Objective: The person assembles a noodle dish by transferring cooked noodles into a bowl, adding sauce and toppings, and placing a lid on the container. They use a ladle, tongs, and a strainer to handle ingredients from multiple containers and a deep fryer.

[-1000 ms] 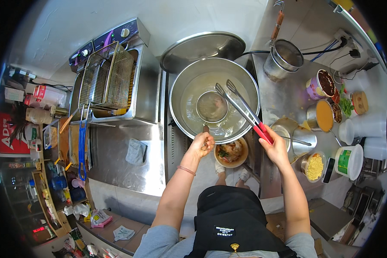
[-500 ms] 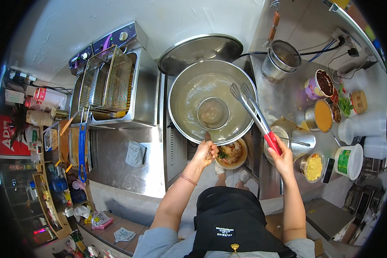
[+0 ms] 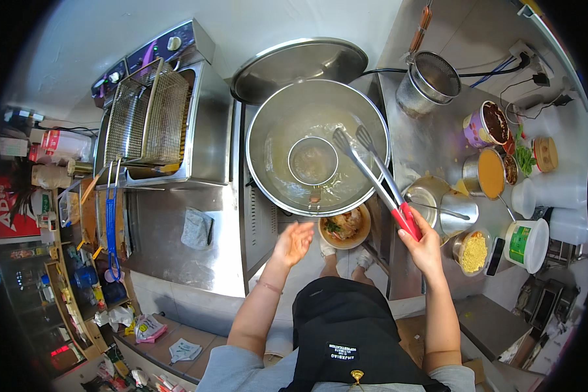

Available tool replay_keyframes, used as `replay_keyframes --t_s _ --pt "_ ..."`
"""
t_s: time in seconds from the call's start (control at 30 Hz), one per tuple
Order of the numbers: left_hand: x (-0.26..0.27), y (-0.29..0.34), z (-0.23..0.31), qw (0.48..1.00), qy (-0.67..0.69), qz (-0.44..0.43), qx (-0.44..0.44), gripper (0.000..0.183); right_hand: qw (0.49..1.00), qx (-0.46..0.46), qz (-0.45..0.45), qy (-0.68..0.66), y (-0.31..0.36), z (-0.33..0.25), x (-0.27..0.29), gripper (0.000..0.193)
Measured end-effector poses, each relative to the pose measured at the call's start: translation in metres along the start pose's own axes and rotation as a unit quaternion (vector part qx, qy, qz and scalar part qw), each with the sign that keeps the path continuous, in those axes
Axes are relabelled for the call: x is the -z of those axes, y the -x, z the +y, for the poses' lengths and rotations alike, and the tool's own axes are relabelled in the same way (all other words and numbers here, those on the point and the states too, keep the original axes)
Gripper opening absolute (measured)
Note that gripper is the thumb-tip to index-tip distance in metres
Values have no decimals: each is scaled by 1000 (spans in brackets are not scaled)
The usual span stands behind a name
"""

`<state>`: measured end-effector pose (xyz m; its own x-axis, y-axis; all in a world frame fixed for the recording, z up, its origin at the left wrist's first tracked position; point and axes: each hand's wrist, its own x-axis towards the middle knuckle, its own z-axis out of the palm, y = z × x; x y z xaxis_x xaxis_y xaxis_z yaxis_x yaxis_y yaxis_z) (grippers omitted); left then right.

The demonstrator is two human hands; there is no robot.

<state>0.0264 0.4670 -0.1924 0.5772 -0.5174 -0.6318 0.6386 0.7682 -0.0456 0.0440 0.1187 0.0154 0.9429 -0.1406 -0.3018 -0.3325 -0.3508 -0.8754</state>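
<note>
A large steel pot (image 3: 266, 130) of cloudy liquid stands in front of me. In the liquid sits a round strainer (image 3: 313, 161), its short handle end pointing toward me at the near wall. My left hand (image 3: 294, 243) is just in front of the pot's near rim, empty, fingers apart. Gripped by their red handles in my right hand (image 3: 423, 248) are metal tongs (image 3: 406, 221), with slotted tips spread over the right side of the pot. Below the near rim, a bowl (image 3: 366, 235) of food with green leaves is partly hidden by the pot.
A steel lid (image 3: 300, 62) leans behind the pot. On the left are a fryer with wire baskets (image 3: 166, 117) and a folded cloth (image 3: 196, 228). The right counter carries a mesh strainer (image 3: 436, 75), orange-brown sauce (image 3: 491, 173), yellow crumbs (image 3: 473, 253) and a white tub (image 3: 536, 245).
My left hand has let go of the strainer handle and drawn back from the rim, opening. The strainer stays in the pot. My right hand still holds the tongs over it.
</note>
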Motion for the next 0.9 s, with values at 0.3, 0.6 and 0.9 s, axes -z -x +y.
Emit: replay_keyframes --t_s 0.3,0.6,0.9 --pt "151 -116 17 903 -111 408 -78 51 976 56 5 210 -54 -24 -28 56" --pt "153 -205 43 961 -7 215 -176 36 923 66 -41 377 -89 -35 -54 50" --pt "180 -213 30 954 39 207 -212 38 824 102 -130 542 -113 -56 -109 41"
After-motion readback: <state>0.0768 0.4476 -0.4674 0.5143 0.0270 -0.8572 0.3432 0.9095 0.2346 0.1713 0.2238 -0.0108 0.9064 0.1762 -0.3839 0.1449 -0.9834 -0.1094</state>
